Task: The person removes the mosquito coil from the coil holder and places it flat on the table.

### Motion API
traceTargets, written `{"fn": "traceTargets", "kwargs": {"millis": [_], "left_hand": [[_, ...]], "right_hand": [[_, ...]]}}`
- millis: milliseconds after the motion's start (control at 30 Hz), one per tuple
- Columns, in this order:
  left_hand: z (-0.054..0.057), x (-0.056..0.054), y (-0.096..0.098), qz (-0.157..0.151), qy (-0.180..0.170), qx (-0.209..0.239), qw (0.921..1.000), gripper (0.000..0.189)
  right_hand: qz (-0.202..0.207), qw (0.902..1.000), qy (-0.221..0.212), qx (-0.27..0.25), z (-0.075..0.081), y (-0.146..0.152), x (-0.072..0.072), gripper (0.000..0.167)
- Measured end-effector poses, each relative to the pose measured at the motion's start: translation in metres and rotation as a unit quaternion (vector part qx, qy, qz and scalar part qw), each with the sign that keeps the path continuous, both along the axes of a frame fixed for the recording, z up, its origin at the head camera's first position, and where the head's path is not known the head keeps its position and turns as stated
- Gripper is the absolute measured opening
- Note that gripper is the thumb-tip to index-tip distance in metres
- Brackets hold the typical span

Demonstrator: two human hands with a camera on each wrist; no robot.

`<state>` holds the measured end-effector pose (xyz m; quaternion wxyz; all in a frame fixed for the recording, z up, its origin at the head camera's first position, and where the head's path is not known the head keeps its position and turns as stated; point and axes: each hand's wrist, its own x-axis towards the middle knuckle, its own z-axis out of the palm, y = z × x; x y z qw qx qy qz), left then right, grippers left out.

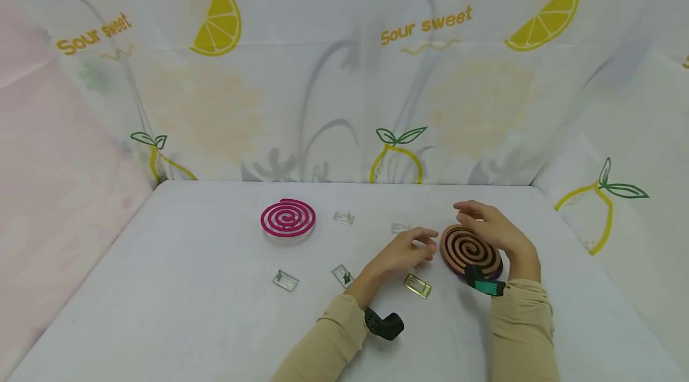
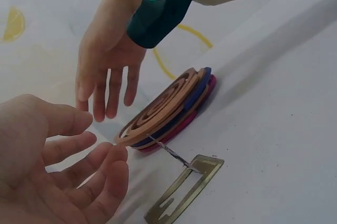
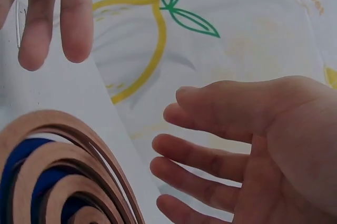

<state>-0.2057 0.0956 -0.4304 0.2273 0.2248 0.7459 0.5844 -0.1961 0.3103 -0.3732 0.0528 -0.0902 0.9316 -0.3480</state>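
Observation:
A stack of mosquito coils [image 1: 454,248] lies at the table's right, a brown one on top, with blue and magenta layers [image 2: 181,124] showing below it at the side. My right hand [image 1: 492,228] hovers at the stack's upper right, fingers apart and holding nothing. To the stack's left is my left hand [image 1: 401,253], its fingers loosely bent and empty. A gold-coloured metal coil stand [image 1: 418,286] with a raised prong lies just below the left hand. In the right wrist view the right hand [image 3: 263,139] has nothing between thumb and fingers.
A single magenta coil [image 1: 287,218] lies at the back, left of centre. Several silver coil stands, such as one at front left [image 1: 285,280] and one at the back [image 1: 343,218], are spread over the white table [image 1: 177,310]. A lemon-printed cloth [image 1: 323,101] hangs behind.

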Motion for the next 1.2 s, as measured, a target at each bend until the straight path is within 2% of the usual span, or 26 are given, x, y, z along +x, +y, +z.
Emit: {"fn": "traceTargets", "kwargs": {"millis": [167,333,533,933,1200], "left_hand": [[0.01,-0.009,-0.015,0.009,0.02,0.024,0.9994,0.036],[0.021,-0.021,-0.035,0.027,0.025,0.03,0.9989,0.039],[0.03,-0.027,-0.054,0.057,0.034,0.029,0.9974,0.035],[0.032,-0.032,-0.078,0.075,0.041,0.027,0.996,0.035],[0.033,-0.031,-0.092,0.086,0.047,0.025,0.9948,0.036]], "right_hand": [[0.025,0.9991,0.023,-0.027,0.002,-0.018,-0.009,0.044],[0.035,0.9974,0.016,-0.061,0.001,-0.037,-0.018,0.043],[0.037,0.9948,0.002,-0.095,-0.003,-0.051,-0.021,0.042],[0.074,0.9922,0.045,-0.09,-0.008,-0.076,-0.025,0.037],[0.083,0.9914,0.042,-0.092,-0.01,-0.091,-0.026,0.037]]}}
